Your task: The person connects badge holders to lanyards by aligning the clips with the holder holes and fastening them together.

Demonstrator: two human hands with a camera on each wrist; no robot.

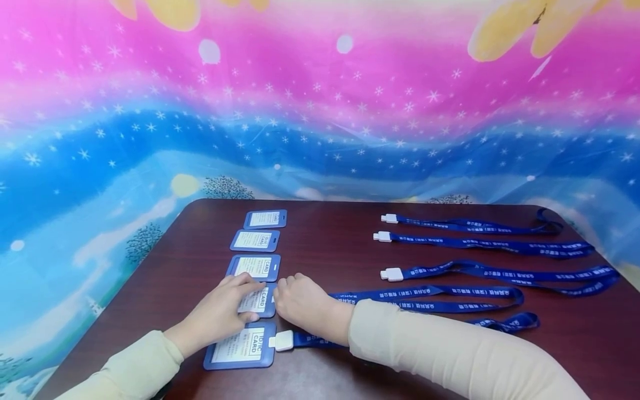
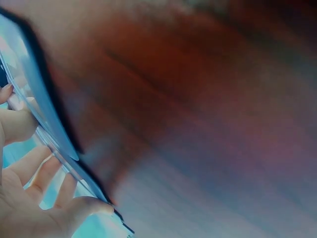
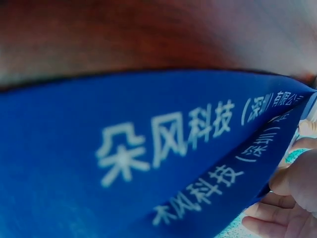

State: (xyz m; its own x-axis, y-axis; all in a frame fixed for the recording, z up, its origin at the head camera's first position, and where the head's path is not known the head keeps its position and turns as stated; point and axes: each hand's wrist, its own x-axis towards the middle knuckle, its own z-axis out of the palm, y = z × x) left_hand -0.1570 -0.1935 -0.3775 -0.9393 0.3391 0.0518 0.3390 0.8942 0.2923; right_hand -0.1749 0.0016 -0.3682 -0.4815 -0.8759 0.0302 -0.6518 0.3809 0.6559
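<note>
My left hand (image 1: pixel 222 305) holds a blue badge holder (image 1: pixel 259 300) with an ID/IC card, fingers at its far edge and thumb at its near edge. In the left wrist view, the left hand (image 2: pixel 42 198) spreads across the clear face of a badge holder (image 2: pixel 96 186). Against the slotted end of that holder, my right hand (image 1: pixel 307 303) grips the end of a blue lanyard (image 1: pixel 410 291) between curled fingers; its clip is hidden. The right wrist view shows the printed lanyard strap (image 3: pixel 64 148) running to the right hand (image 3: pixel 297 183).
Nearest me lies a badge holder (image 1: pixel 237 350) with a white clip (image 1: pixel 284 340) at its slot, its strap passing under my right arm. Farther back are three holders, including the top one (image 1: pixel 265 219), and three lanyards with white clips (image 1: pixel 392 274) on the brown table (image 1: pixel 330 239).
</note>
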